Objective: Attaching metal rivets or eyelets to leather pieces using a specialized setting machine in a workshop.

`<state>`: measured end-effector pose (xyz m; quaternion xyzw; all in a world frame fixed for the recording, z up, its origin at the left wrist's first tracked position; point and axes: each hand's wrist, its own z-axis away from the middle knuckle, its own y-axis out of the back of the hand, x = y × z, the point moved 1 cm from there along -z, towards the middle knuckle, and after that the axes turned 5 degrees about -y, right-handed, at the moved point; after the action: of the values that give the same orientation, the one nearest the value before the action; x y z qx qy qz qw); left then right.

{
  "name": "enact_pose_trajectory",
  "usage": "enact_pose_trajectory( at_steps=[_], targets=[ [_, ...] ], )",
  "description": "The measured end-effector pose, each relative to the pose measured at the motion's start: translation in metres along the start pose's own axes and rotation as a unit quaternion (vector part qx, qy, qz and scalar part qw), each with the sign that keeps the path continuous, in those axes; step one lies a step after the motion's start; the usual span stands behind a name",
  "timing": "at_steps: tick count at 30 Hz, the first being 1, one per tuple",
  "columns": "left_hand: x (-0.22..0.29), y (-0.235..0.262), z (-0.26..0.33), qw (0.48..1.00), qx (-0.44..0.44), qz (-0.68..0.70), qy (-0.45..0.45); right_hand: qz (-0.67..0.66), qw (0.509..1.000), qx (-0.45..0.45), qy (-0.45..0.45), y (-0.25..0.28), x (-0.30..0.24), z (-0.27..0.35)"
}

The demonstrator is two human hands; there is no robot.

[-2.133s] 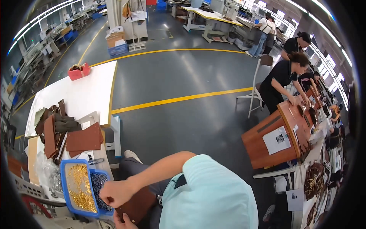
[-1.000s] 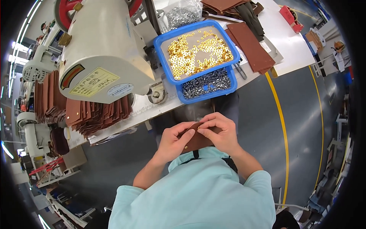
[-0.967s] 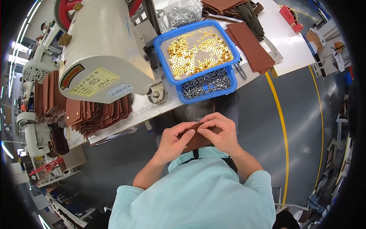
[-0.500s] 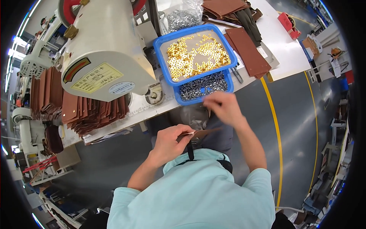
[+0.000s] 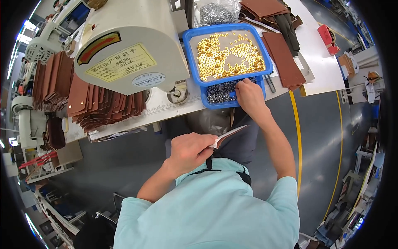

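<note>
The left hand (image 5: 188,151), just below the centre of the view, has its grip closed on a thin brown leather piece (image 5: 230,133), pinched between thumb and fingers at its near end so that the piece juts out toward 2 o'clock, seen almost edge-on above the person's lap. The right hand (image 5: 248,95) reaches up toward 12 o'clock into the blue tray (image 5: 187,41) that sits on the white desk (image 5: 315,50); its fingertips are down in the tray's narrow near compartment among the small dark metal parts (image 5: 219,90), the fingers curled together, though whether they have hold of one of the parts cannot be told. The larger far compartment of the same tray, at about 12 o'clock from that hand, holds a scatter of gold rings (image 5: 230,56). At 10 o'clock from the tray stands a large cream-coloured machine (image 5: 128,45) with a yellow label on its face, and beneath it, toward 9 o'clock, a fanned stack of brown leather pieces (image 5: 103,106) lies on the desk's edge. More brown leather panels (image 5: 286,62) lie just beside the tray at 3 o'clock, and a clear bag of dark metal parts (image 5: 217,12) sits beyond the tray at 12 o'clock. A small red object (image 5: 327,35) rests on the desk at 2 o'clock.
</note>
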<state>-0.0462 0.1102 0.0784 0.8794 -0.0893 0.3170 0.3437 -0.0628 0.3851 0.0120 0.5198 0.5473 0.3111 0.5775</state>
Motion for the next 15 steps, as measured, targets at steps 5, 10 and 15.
enact_pose_trajectory(
  at_steps=[5, 10, 15],
  targets=[
    [-0.0015, 0.0009, 0.0017, 0.995, 0.024, -0.045, -0.084, 0.028, 0.999, -0.006, -0.017, 0.0002, -0.0061, -0.0006],
    [0.0000, 0.0030, -0.0002, 0.986, 0.030, -0.079, -0.142, -0.021, 0.998, 0.045, -0.024, -0.0016, -0.0001, 0.0003],
    [0.0038, 0.0019, -0.0023, 0.986, 0.028, -0.056, -0.155, -0.025, 0.998, 0.034, -0.041, -0.0036, 0.0028, 0.0001]
  ],
)
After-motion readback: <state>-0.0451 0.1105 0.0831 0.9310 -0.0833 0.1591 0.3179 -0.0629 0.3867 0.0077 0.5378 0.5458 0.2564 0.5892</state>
